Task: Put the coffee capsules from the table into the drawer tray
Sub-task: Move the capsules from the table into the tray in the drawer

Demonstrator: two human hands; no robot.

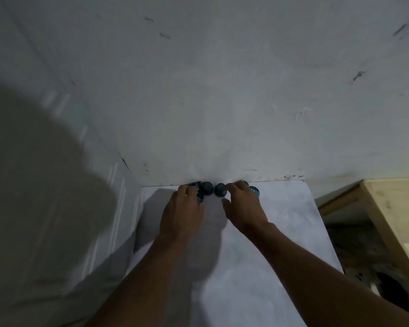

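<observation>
Head view: two bare forearms reach forward across a white table (pixel 257 256) toward its far edge.
Table: the top is pale and matt. Its far edge meets a grey, scuffed wall (pixel 222 90), and a white panelled surface (pixel 109 208) runs along its left side.
Coffee capsules: blue coffee capsules (pixel 207 187) sit in a loose row on the table at its far edge, close against the wall. The middle capsule (pixel 220 190) shows in the gap between the two hands. The end capsule (pixel 254 191) lies at the right of the row, partly behind the right hand.
Left hand: the left hand (pixel 182 208) is over the left end of the row at the table's far edge, fingers bent downward. A blue low capsule (pixel 200 199) peeks out beneath it, and a small dark object (pixel 195 184) lies at its fingertips. Whether the hand grips anything cannot be told.
Right hand: the right hand (pixel 243 206) is over the right part of the row, fingers arched forward and thumb spread toward the table's centre. Contact with a capsule is hidden, so a grip cannot be told.
Shadow: a soft shadow of the hands falls on the table between the forearms.
Surroundings: a wooden frame (pixel 387 220) stands right of the table, lower than its top.
</observation>
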